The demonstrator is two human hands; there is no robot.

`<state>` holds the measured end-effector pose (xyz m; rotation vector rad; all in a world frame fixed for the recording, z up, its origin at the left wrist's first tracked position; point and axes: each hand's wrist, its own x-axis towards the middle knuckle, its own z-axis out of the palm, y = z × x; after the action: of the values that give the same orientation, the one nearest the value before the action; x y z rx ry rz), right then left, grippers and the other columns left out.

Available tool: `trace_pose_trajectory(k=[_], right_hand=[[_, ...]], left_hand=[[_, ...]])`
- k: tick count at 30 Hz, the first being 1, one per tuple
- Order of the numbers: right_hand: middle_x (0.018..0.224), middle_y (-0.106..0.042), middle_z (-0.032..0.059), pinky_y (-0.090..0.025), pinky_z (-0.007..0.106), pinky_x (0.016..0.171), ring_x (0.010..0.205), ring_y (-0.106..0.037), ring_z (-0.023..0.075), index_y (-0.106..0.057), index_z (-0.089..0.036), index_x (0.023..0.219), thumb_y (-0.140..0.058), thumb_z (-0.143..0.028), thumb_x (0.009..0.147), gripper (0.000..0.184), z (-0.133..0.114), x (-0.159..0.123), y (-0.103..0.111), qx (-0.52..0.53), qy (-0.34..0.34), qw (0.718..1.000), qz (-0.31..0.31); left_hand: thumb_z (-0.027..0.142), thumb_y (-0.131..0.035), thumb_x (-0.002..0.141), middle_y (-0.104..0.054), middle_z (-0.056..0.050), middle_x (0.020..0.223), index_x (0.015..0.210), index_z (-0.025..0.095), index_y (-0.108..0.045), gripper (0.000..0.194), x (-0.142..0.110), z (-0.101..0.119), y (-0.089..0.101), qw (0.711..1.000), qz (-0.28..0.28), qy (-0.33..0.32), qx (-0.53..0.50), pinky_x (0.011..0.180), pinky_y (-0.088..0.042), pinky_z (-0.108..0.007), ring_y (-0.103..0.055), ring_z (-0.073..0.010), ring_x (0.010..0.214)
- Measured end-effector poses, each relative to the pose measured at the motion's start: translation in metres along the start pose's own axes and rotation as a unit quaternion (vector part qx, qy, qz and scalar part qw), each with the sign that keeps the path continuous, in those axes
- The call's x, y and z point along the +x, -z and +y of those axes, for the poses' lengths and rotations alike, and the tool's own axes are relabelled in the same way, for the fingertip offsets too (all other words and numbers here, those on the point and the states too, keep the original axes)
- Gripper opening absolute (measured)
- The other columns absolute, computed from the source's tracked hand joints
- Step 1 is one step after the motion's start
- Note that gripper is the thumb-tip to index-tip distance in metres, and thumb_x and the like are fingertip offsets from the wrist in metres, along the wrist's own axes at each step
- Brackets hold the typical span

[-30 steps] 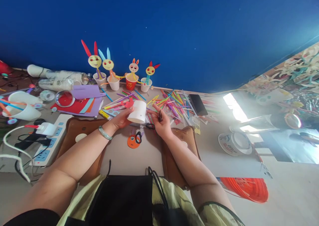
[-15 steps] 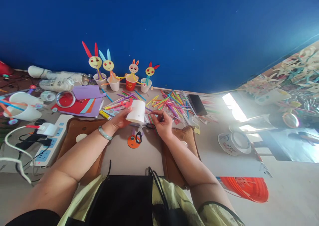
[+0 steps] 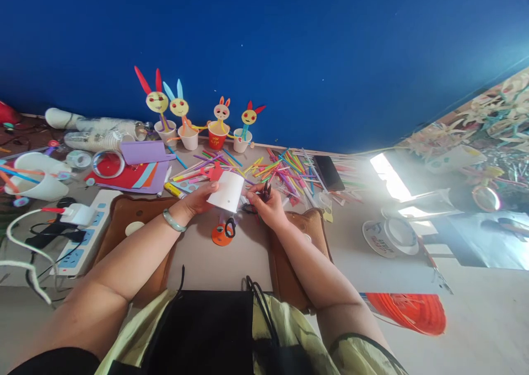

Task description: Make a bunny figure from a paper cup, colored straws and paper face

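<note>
My left hand point(image 3: 201, 197), with a pale bangle at the wrist, grips a white paper cup point(image 3: 227, 191) tipped on its side. A small dark dot shows on the cup's lower wall. Just right of the cup, the fingers of my right hand point(image 3: 268, 205) are closed around a dark slim pointed tool point(image 3: 266, 190); its kind is unclear. Below the cup lies an orange disc point(image 3: 221, 236) with eyes on it. A black loop, like a scissor handle point(image 3: 230, 227), overlaps the disc. Another black loop point(image 3: 248, 208) lies beside my right hand.
Several cup figures with long ears point(image 3: 189, 138) stand along the blue wall. Coloured sticks point(image 3: 285, 174) are strewn before them, near a phone point(image 3: 329, 172). A power strip point(image 3: 85, 232) sits left, tape rolls point(image 3: 390, 238) right. Brown cushions point(image 3: 289, 265) lie under both forearms.
The cup has tilted and dropped slightly in my left hand. My right hand has turned a little, so more of the dark tool shows above the fingers.
</note>
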<state>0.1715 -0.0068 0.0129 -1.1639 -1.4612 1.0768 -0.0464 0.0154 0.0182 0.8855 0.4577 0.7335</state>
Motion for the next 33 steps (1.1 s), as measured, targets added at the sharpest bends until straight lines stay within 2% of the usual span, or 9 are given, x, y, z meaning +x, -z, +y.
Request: trace_pose_trajectory(k=[6, 11, 14, 16, 22, 27, 33], right_hand=[[0.067, -0.062, -0.0008, -0.035, 0.025, 0.050, 0.052, -0.044, 0.0087, -0.063, -0.020, 0.079, -0.078, -0.063, 0.076, 0.046, 0.000, 0.000, 0.001, 0.055, -0.025, 0.997, -0.052], [0.073, -0.068, 0.0003, -0.050, 0.029, 0.060, 0.062, -0.063, 0.0145, -0.067, -0.021, 0.093, -0.083, -0.056, 0.074, 0.043, -0.003, -0.001, -0.001, 0.128, -0.039, 0.988, -0.075], [0.071, -0.068, 0.0015, -0.056, 0.035, 0.067, 0.064, -0.067, 0.0176, -0.071, -0.021, 0.088, -0.079, -0.056, 0.079, 0.037, -0.008, -0.001, -0.003, 0.127, -0.025, 0.985, -0.117], [0.071, -0.069, 0.0031, -0.056, 0.037, 0.068, 0.066, -0.067, 0.0191, -0.073, -0.021, 0.084, -0.078, -0.057, 0.079, 0.037, -0.010, -0.001, -0.003, 0.109, -0.004, 0.988, -0.113], [0.070, -0.067, 0.0032, -0.049, 0.030, 0.059, 0.064, -0.059, 0.0153, -0.070, -0.021, 0.073, -0.081, -0.057, 0.077, 0.038, -0.003, 0.002, -0.002, 0.059, 0.035, 0.996, -0.057], [0.063, -0.057, -0.0011, -0.036, 0.024, 0.050, 0.055, -0.045, 0.0095, -0.066, -0.019, 0.073, -0.078, -0.065, 0.074, 0.048, 0.005, 0.001, -0.001, 0.039, 0.004, 0.998, -0.054], [0.064, -0.055, -0.0027, -0.034, 0.025, 0.050, 0.053, -0.042, 0.0088, -0.067, -0.019, 0.080, -0.077, -0.062, 0.076, 0.044, 0.006, 0.000, -0.001, 0.081, -0.030, 0.995, -0.046]], left_hand=[[0.073, -0.072, 0.071, -0.076, -0.019, 0.093, 0.129, 0.005, -0.064, 0.090, -0.004, 0.002, 0.000, 0.998, -0.049, 0.025, 0.034, 0.065, -0.053, -0.034, -0.073, -0.0278, 0.070], [0.074, -0.074, 0.069, -0.077, -0.017, 0.091, 0.120, 0.007, -0.068, 0.084, -0.005, 0.001, -0.002, 0.997, -0.060, 0.031, 0.032, 0.066, -0.053, -0.033, -0.073, -0.0270, 0.072], [0.074, -0.072, 0.070, -0.076, -0.018, 0.090, 0.121, 0.007, -0.067, 0.085, -0.006, 0.000, -0.001, 0.997, -0.062, 0.032, 0.027, 0.065, -0.052, -0.033, -0.072, -0.0272, 0.071], [0.074, -0.071, 0.071, -0.076, -0.018, 0.090, 0.123, 0.007, -0.066, 0.085, -0.007, -0.001, 0.000, 0.998, -0.053, 0.030, 0.027, 0.066, -0.052, -0.033, -0.072, -0.0277, 0.073], [0.072, -0.074, 0.068, -0.075, -0.018, 0.087, 0.121, 0.005, -0.067, 0.086, -0.004, -0.006, 0.006, 0.999, -0.022, 0.032, 0.034, 0.065, -0.049, -0.032, -0.071, -0.0265, 0.072], [0.070, -0.076, 0.066, -0.075, -0.017, 0.088, 0.118, 0.004, -0.068, 0.084, 0.000, -0.010, 0.015, 0.998, -0.008, 0.033, 0.043, 0.066, -0.049, -0.031, -0.070, -0.0266, 0.076], [0.063, -0.078, 0.068, -0.076, -0.016, 0.096, 0.116, 0.008, -0.070, 0.074, 0.006, -0.011, 0.020, 1.000, 0.004, 0.015, 0.001, 0.077, -0.052, -0.035, -0.073, -0.0298, 0.087]])
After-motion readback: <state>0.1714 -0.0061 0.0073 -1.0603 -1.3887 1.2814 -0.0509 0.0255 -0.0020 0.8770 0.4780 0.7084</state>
